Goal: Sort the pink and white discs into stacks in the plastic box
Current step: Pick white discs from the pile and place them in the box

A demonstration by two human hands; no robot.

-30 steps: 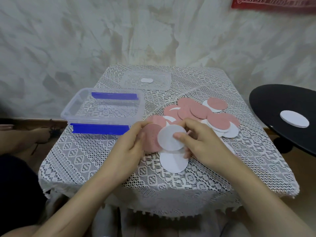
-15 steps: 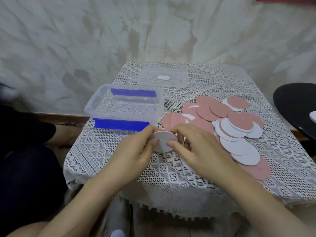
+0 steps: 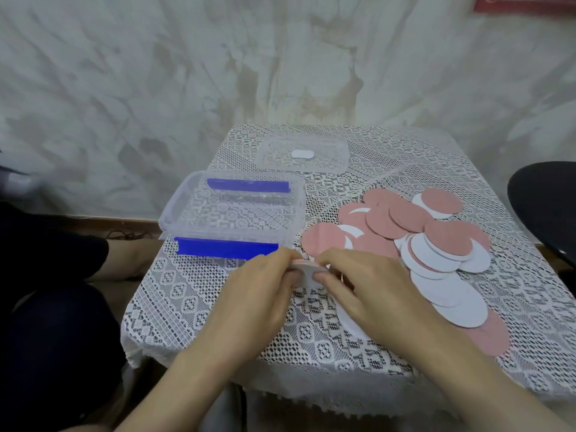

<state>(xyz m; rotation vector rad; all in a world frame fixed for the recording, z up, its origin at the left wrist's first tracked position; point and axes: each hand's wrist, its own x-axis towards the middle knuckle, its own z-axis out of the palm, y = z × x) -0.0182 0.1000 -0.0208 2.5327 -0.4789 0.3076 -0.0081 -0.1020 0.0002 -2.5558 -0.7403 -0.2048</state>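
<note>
A clear plastic box [image 3: 174,213] with blue clips stands on the lace-covered table, nothing inside it. Just in front of its near right corner, my left hand [image 3: 258,294] and my right hand [image 3: 364,291] pinch a small stack of discs [image 3: 307,271] between them, a white face showing and a pink edge on top. A loose heap of pink discs [image 3: 402,218] and white discs [image 3: 442,282] spreads across the table to the right of my hands. One white disc lies partly under my right wrist.
The box's clear lid [image 3: 330,151] lies at the back of the table with a small white label on it. A black round seat [image 3: 548,210] juts in at the right edge. Another person's dark-clothed leg [image 3: 59,322] is at the left.
The camera has swung left, so the table sits further right in view. My hands have squared the white and pink discs into one tight stack and lowered it near the box's front corner.
</note>
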